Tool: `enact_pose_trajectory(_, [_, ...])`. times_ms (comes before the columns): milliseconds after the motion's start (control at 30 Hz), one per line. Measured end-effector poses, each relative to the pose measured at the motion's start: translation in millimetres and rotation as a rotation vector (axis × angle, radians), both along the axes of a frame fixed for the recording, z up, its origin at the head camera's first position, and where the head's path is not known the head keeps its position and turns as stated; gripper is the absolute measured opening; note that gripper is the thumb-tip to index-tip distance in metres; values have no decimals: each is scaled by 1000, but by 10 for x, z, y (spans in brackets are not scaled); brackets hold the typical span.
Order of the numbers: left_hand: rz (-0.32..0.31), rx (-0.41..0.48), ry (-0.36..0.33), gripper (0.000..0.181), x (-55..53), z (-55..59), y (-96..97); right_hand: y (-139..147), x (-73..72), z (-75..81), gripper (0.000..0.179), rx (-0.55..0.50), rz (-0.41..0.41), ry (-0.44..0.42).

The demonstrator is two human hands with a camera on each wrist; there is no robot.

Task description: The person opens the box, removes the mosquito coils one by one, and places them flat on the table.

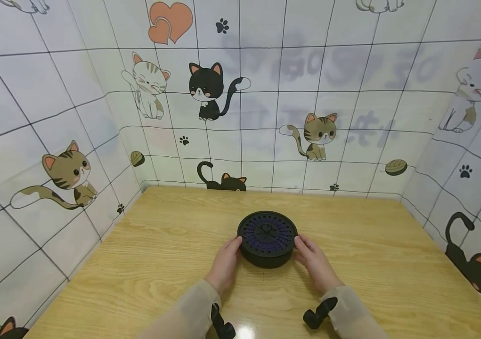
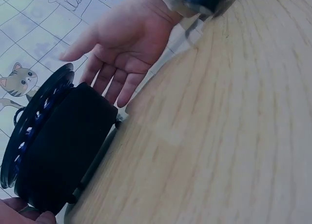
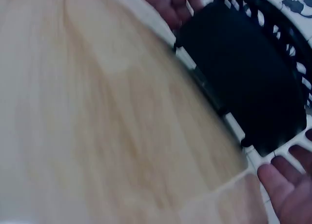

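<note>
A round black box (image 1: 266,261) with a slotted lid (image 1: 267,230) stands on the wooden table, with purple-blue showing among the slots. A small loop sits at the lid's middle. Short feet under the box show in the right wrist view. On its left side is my left hand (image 1: 225,266), thumb at the lid's rim. In the left wrist view that hand (image 2: 129,36) has its fingers loosely extended beside the box wall. My right hand (image 1: 314,261) is at the opposite side, thumb near the rim; in the right wrist view its fingers (image 3: 275,182) are spread beside the box.
The wooden table (image 1: 138,268) reaches back to a wall covering (image 1: 261,108) printed with cats and grid lines. Similar covering closes off the left and right sides. Both wrists wear black camera mounts (image 1: 320,312) over light sleeves.
</note>
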State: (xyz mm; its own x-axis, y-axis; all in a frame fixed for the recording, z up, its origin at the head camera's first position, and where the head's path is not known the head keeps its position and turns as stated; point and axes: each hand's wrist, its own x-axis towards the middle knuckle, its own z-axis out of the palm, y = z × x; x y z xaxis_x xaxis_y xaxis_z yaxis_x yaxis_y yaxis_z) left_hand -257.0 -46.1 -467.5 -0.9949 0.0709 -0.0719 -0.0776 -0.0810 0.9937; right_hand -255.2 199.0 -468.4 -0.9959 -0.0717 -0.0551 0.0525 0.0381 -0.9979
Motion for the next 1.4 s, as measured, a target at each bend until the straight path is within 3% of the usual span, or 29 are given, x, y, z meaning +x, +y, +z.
enact_pose_trajectory(100, [-6,10,-15,66,-11,12,-33,55,1,-58,74,77,49,53])
enact_pose_trajectory(200, [29,-9,4,65,-45,62,-89,81,7,-97,77,121,79,114])
enact_pose_trajectory(333, [64,-211,158,55,-149,213,-172,87,15,-117,80,137,87,154])
enact_pose_trajectory(433, [3,-465,325,46,-268,367,-200,92,14,-123,80,144,82,166])
enact_pose_trajectory(533, [-112,-693,454,38,-387,531,-174,98,10,-117,78,140,75,182])
enact_pose_trajectory(667, [-250,-879,521,33,-515,689,-81,101,9,-95,74,129,65,195])
enact_pose_trajectory(800, [-323,-997,543,32,-603,754,35,102,1,-97,71,122,63,198])
enact_pose_trajectory(1100, [-390,-1162,649,22,-714,749,213,109,-36,-139,71,147,40,188])
enact_pose_trajectory(1400, [-342,-1193,689,18,-708,721,230,90,-38,-150,68,145,36,196])
